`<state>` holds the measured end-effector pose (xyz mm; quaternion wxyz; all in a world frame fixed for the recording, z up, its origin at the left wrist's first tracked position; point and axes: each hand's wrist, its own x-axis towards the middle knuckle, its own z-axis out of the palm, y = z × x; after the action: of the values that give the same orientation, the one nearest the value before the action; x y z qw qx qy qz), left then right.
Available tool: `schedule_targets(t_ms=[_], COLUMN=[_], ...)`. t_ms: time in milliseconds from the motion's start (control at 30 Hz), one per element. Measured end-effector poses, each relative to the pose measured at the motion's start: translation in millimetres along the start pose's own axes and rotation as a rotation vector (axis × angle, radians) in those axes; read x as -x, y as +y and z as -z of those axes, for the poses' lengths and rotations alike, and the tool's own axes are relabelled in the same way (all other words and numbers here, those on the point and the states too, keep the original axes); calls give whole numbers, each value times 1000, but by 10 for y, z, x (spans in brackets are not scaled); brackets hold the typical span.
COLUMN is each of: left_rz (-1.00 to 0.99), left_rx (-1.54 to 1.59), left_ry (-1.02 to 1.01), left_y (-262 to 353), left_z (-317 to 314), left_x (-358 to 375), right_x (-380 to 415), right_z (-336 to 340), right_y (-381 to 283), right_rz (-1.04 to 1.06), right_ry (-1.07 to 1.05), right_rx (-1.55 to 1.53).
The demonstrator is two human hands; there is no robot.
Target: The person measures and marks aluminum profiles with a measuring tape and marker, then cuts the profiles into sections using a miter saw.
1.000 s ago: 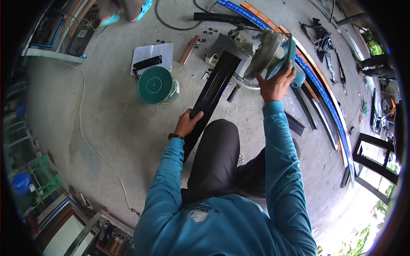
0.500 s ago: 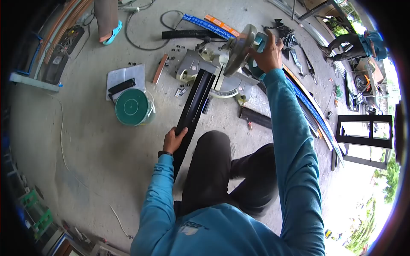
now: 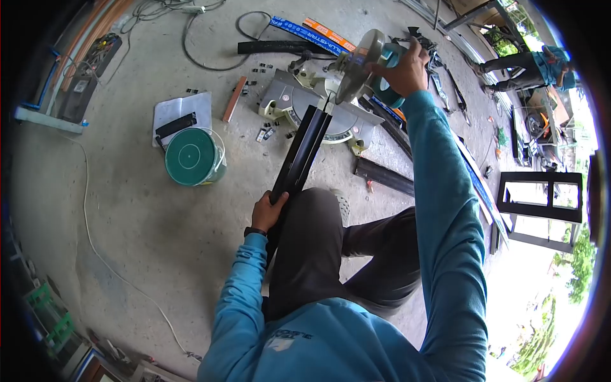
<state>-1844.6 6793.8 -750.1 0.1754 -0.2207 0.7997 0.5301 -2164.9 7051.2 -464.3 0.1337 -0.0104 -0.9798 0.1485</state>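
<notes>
My left hand [image 3: 270, 212] is wrapped round a long black metal profile [image 3: 298, 156], beside my knee. The far end of the profile lies over the round base of a mitre saw [image 3: 282, 95], close below the blade. With the fingers of my right hand [image 3: 407, 71] curled round it, the teal handle [image 3: 388, 92] of the saw is held up at the right of the blade guard [image 3: 360, 67]. The contact between blade and profile cannot be made out.
A bucket with a green lid [image 3: 189, 156] stands left of the profile, next to a white sheet [image 3: 181, 109]. Black offcuts [image 3: 385, 176] and blue-wrapped strips [image 3: 305, 33] lie around the saw. Another person [image 3: 531, 69] is at the far right.
The profile's far end has shifted right, nearer the blade, and my left hand has moved slightly right. The leg with a turquoise clog at upper left has gone from view.
</notes>
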Motion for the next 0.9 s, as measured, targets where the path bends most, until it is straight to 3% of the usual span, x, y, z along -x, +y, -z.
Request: schedule_targets(t_ms=[67,200,267,533,667,800,900], left_rz=[-20,-233,-225,-360,-303,-301,-320], left_rx=[20,5,20,34,68,82,67], left_ry=[-49,-185,-217,-35,-122,-71,-49], left_y=[21,117,329,611,773,795,853], left_z=[-3,108,59,-271,-305,-357,-375], left_x=[72,-163,-460,-404,-324,-431,-494], right_x=[-52,-157,-160,-398,-454,-328,-394], right_z=[-67,-95,-98,-69,-173,41,-25], right_y=[33,133,157,223,305,151,158], right_rz=[-88,-80,-107,-120,-98,-175,-117], right_ry=[66,-25,-39,-92,-18,-147,-39], right_rx=[-16,-203,-186,-183,-113,-272,-148])
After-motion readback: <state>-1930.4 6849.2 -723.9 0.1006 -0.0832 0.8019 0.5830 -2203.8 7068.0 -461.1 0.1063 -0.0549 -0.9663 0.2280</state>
